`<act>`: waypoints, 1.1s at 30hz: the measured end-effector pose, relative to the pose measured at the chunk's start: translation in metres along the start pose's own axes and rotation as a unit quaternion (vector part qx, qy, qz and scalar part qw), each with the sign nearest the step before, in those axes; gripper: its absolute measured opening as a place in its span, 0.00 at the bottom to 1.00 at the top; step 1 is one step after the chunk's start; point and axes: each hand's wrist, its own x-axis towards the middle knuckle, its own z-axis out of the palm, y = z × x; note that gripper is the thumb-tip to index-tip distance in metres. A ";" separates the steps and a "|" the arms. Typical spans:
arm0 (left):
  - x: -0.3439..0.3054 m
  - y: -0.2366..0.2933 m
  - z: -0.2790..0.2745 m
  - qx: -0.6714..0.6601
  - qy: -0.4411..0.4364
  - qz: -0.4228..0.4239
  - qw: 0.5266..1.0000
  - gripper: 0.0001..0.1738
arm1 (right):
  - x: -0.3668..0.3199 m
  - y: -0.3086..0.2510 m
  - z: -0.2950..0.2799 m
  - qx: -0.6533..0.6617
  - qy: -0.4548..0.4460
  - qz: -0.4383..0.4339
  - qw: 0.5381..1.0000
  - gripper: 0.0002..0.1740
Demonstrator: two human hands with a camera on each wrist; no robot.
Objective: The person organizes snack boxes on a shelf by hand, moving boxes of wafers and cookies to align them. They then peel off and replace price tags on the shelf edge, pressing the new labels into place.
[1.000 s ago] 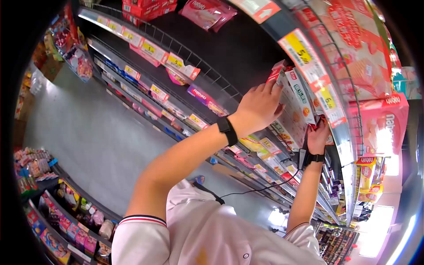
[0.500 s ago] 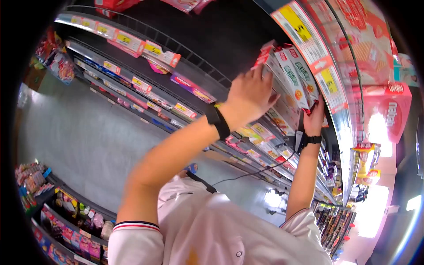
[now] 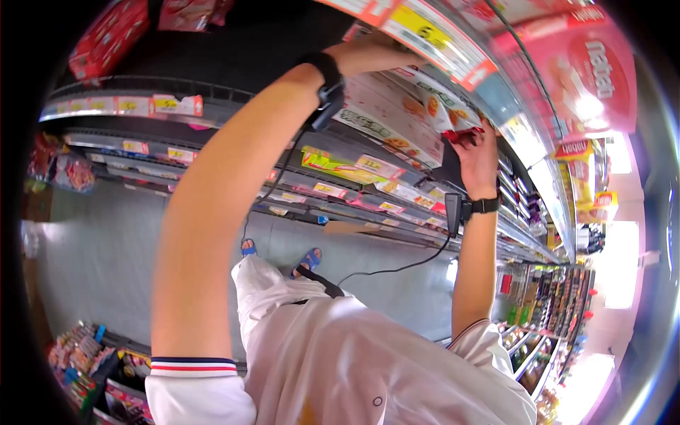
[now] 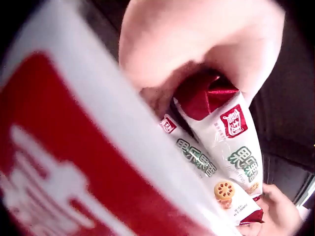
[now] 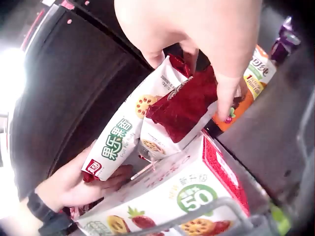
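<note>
Head view: the left hand [image 3: 379,55] is far and to the left, the right hand [image 3: 478,161] near and to the right, with two packets [image 4: 231,145] between them at the shelf.
Packets' long axis: slanted, one end towards each hand; neither hand has to reach for them, and the right is nearer the person's body.
Left fingers: curled around a red packet end, as the left wrist view shows.
Right fingers: clamped on the other red ends, thumb on one side and fingers on the other.
Carton: the white carton [image 3: 386,124] lies just beside the packets, to their left in the head view; whether they touch cannot be told.
Packet writing: green "果乐果香", with a small line starting "Fruit"; the red logo is too small to read surely.
Carton writing: a green badge [image 5: 197,198] with "50", "NEW" near it.
Pink pack: "nabati" on the pink pack [image 3: 602,78], far right.
Price tags: a yellow "6" on the upper tag [image 3: 425,30], "11" on the lower tag [image 3: 379,166]; smaller digits unclear.
Orange pack: the orange pack [image 5: 246,93] lies beyond the right thumb, its text only partly legible.
</note>
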 end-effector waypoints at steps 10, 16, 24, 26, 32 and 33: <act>-0.037 0.082 0.019 -0.094 -0.067 -0.106 0.988 0.31 | -0.024 -0.004 0.010 0.135 0.043 0.076 0.987 0.23; -0.059 0.108 0.116 -0.013 0.024 0.000 1.000 0.52 | -0.053 -0.015 -0.055 0.118 0.140 0.058 0.981 0.25; -0.047 0.132 0.225 -0.178 0.078 0.010 0.981 0.55 | -0.046 -0.041 -0.187 -0.027 0.113 0.058 0.992 0.26; -0.035 0.124 0.246 -0.047 0.137 0.002 0.989 0.53 | -0.046 -0.046 -0.201 -0.044 0.072 0.071 0.994 0.26; -0.010 0.079 0.287 0.111 0.206 -0.100 0.967 0.47 | -0.052 -0.049 -0.210 -0.023 0.030 0.074 0.997 0.24; -0.010 0.081 0.291 0.080 0.216 -0.121 0.966 0.47 | -0.056 -0.045 -0.207 -0.038 0.032 0.059 0.997 0.24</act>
